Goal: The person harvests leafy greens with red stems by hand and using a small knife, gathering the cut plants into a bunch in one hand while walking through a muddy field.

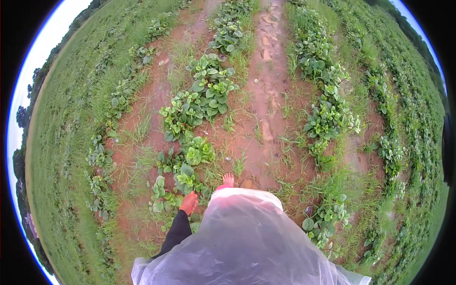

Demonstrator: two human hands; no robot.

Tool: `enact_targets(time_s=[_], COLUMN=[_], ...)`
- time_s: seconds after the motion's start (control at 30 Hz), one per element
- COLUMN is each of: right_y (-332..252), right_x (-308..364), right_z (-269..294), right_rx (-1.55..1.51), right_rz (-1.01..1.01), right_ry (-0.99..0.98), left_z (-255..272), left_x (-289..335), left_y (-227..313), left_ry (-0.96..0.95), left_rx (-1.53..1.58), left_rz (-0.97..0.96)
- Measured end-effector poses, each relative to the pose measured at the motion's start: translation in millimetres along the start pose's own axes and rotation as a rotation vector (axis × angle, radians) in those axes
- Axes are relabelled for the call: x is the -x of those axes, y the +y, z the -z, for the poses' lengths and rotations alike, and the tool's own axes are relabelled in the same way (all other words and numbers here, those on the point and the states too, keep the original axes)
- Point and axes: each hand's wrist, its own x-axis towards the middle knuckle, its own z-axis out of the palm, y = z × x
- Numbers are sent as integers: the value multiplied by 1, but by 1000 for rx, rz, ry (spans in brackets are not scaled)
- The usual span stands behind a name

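Note:
My left hand (pixel 189 203) reaches out of a dark sleeve (pixel 176 232) beside a low leafy plant (pixel 187 177) in the row left of centre. Its fingers look curled together close to the leaves; anything between them is too small to make out. A translucent plastic rain cover (pixel 251 237) spreads over my body at the bottom. My right hand does not show. Just past the cover's front edge, a bare foot (pixel 228 179) stands on the wet soil, with pink cloth at the ankle.
A muddy path (pixel 267 104) runs ahead between crop rows. Another row of leafy plants (pixel 327 114) grows to the right, with weedy grass (pixel 356 190) beside it. More rows (pixel 116 102) lie left. Dark trees (pixel 22 116) line the field's far edge.

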Motion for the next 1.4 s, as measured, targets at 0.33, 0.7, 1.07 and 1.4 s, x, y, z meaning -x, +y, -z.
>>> enact_targets(time_s=[0.33,0.7,1.07,1.4], right_y=[-93,-16,-30,-54], right_x=[-167,-593,-996,-1063], right_z=[-52,145,322,287], right_rx=[-376,-1247,-999,-1110], right_rz=[-281,-1012,-580,-1064], right_ry=[152,-125,-162,-150], left_z=[-36,-197,-277,-299], left_x=[-139,-190,-235,-468], left_y=[352,395,409,694], left_ry=[-1,27,123,49], left_rx=[-421,-252,-205,-32], left_rz=[-266,-69,-277,62])
